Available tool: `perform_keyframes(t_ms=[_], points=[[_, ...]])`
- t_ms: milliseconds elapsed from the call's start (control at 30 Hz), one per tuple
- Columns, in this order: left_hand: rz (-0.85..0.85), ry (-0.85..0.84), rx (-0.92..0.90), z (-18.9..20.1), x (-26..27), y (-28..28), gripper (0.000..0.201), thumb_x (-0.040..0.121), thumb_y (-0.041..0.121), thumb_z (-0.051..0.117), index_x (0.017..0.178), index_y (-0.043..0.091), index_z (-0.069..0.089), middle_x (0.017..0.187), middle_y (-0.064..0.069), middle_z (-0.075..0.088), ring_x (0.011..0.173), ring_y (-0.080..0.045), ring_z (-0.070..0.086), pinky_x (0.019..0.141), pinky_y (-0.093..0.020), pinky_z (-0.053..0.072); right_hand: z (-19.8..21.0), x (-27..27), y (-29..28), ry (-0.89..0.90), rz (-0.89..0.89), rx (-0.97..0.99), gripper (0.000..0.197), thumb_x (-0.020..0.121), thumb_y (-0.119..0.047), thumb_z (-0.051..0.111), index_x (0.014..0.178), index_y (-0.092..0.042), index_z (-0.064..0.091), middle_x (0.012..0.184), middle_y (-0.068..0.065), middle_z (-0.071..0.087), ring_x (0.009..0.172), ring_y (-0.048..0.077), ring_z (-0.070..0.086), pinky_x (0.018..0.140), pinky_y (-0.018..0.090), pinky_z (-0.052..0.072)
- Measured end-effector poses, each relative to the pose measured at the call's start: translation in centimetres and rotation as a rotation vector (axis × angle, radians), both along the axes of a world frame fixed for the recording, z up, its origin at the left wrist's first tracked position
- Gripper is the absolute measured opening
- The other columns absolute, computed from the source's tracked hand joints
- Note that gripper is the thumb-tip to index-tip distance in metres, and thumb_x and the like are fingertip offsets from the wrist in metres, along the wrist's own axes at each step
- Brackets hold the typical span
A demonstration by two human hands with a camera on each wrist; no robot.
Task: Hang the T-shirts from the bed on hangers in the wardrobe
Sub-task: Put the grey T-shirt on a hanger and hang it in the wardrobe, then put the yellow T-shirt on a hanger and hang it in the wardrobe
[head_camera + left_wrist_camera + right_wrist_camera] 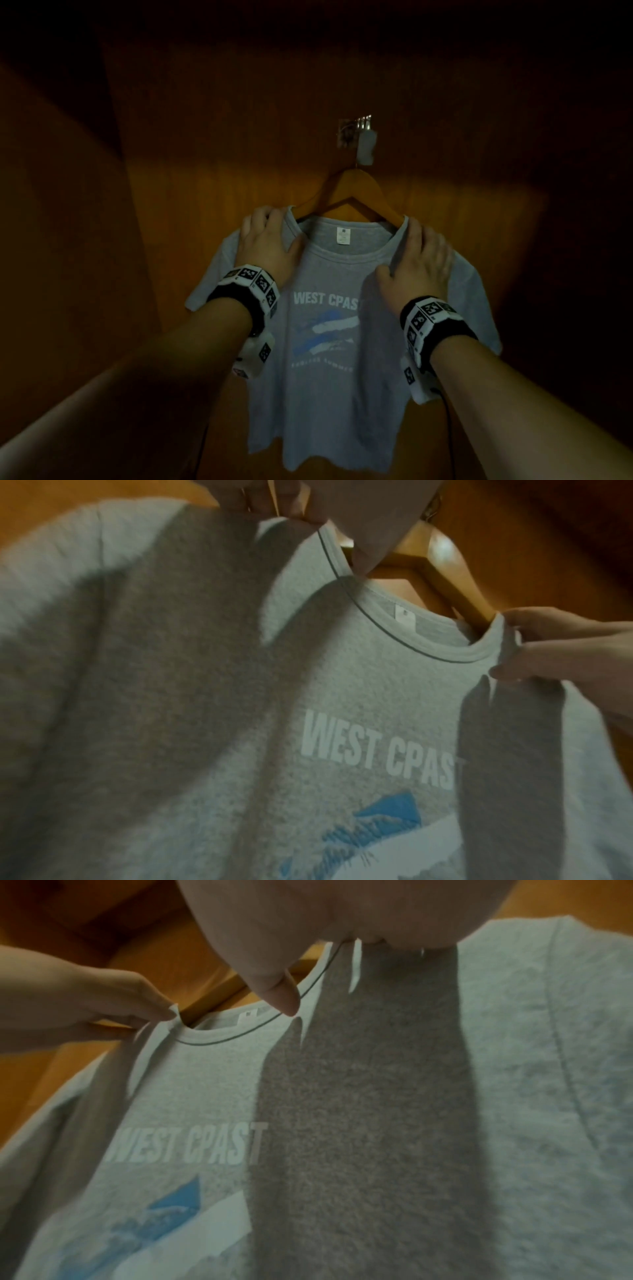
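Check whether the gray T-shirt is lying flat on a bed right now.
No, the gray T-shirt hangs on a wooden hanger inside the wardrobe, with both hands at its shoulders.

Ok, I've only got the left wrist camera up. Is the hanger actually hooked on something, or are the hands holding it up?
Observer: It is hooked. In the head view the hanger hangs from a metal hook on the wooden back panel.
Operator: And what does the shirt look like below the print?
Observer: The shirt hangs down loose to its hem, with both short sleeves out to the sides.
Operator: Where do the hands sit overall?
Observer: One on each shoulder: the left hand left of the collar, the right hand right of it.
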State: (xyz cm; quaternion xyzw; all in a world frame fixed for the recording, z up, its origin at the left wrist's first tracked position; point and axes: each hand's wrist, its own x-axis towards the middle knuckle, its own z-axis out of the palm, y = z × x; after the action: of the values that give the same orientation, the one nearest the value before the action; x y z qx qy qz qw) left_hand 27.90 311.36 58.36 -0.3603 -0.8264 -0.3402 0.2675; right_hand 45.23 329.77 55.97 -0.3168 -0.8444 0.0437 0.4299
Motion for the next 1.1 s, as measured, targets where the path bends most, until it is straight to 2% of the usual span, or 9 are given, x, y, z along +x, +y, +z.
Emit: perform_keyframes(t_ms=[100,167,233,367,500,667,833,1000,1100], points=[[0.023,-0.055,-0.08,1.2,1.1,-0.3,0.053,0.099,0.058,0.05,0.14,0.024,0.047,0.136,-0.004,0.045,0.123,-0.028,0.042,0.101,-0.04,0.038,0.5,0.7,0.4,-0.059,0.037,-0.001,0.094,0.084,-0.04,0.066,0.158,-0.017,0.014,0.16,0.015,0.024,0.15,0.037,0.016,0.127,0.052,0.004],[0.047,-0.112,-0.173,2.9,2.0,-1.0,0.059,0.098,0.065,0.046,0.142,0.025,0.046,0.141,-0.004,0.045,0.127,-0.029,0.044,0.099,-0.04,0.037,0.5,1.0,0.6,-0.115,0.093,-0.062,0.096,0.089,-0.044,0.063,0.161,-0.017,0.005,0.166,0.012,0.012,0.154,0.034,0.007,0.127,0.049,-0.002],[0.092,-0.144,-0.242,4.7,3.0,-2.5,0.073,0.096,0.073,0.04,0.151,0.024,0.04,0.152,-0.005,0.041,0.137,-0.03,0.04,0.109,-0.043,0.035,0.4,1.1,0.6,-0.203,0.147,-0.133,0.097,0.094,-0.048,0.058,0.162,-0.019,-0.005,0.171,0.008,-0.004,0.157,0.03,-0.003,0.127,0.048,-0.005],[0.17,-0.17,-0.318,6.0,5.4,-7.5,0.089,0.094,0.077,0.037,0.164,0.031,0.007,0.172,-0.001,0.005,0.157,-0.027,0.006,0.126,-0.048,0.011,0.7,1.6,-1.5,-0.267,0.151,-0.144,0.092,0.098,-0.048,0.054,0.163,-0.02,-0.004,0.171,0.008,-0.012,0.157,0.03,-0.011,0.127,0.05,-0.005],[0.314,-0.122,-0.402,7.8,7.7,-14.3,0.09,0.093,0.08,0.033,0.162,0.039,-0.008,0.171,0.003,-0.014,0.157,-0.026,-0.013,0.127,-0.05,-0.002,2.4,0.5,-6.7,-0.226,0.318,-0.178,0.087,0.099,-0.045,0.054,0.163,-0.021,0.001,0.171,0.008,-0.007,0.157,0.026,-0.009,0.127,0.047,-0.003],[0.468,0.053,-0.434,12.1,12.4,-24.6,0.086,0.096,0.073,0.036,0.163,0.036,-0.003,0.171,0.004,-0.012,0.157,-0.025,-0.015,0.127,-0.049,-0.002,7.9,-1.1,-18.2,-0.208,0.577,-0.21,0.078,0.102,-0.051,0.048,0.163,-0.03,0.004,0.172,0.001,-0.007,0.158,0.029,0.001,0.127,0.052,0.006],[0.599,0.189,-0.404,16.1,16.3,-37.6,0.085,0.095,0.074,0.035,0.163,0.036,0.001,0.172,0.004,-0.007,0.157,-0.024,-0.015,0.128,-0.052,0.0,13.8,-1.2,-33.1,-0.024,0.863,-0.082,0.073,0.102,-0.053,0.046,0.163,-0.03,0.012,0.172,-0.002,0.001,0.158,0.022,-0.001,0.127,0.049,0.006],[0.794,0.166,-0.387,17.4,19.7,-53.1,0.083,0.097,0.071,0.037,0.163,0.035,0.003,0.172,0.003,-0.007,0.157,-0.024,-0.015,0.128,-0.049,-0.002,17.9,0.3,-49.8,0.11,1.11,0.058,0.072,0.101,-0.054,0.044,0.162,-0.027,0.016,0.172,0.0,0.004,0.158,0.021,-0.003,0.127,0.046,0.002],[0.936,0.103,-0.416,17.2,21.7,-63.2,0.082,0.097,0.073,0.033,0.162,0.039,-0.002,0.171,0.006,-0.013,0.156,-0.023,-0.018,0.127,-0.048,-0.005,19.7,1.3,-59.7,0.104,1.232,0.078,0.074,0.1,-0.056,0.045,0.162,-0.03,0.014,0.172,-0.003,-0.003,0.157,0.019,-0.008,0.126,0.046,-0.001]])
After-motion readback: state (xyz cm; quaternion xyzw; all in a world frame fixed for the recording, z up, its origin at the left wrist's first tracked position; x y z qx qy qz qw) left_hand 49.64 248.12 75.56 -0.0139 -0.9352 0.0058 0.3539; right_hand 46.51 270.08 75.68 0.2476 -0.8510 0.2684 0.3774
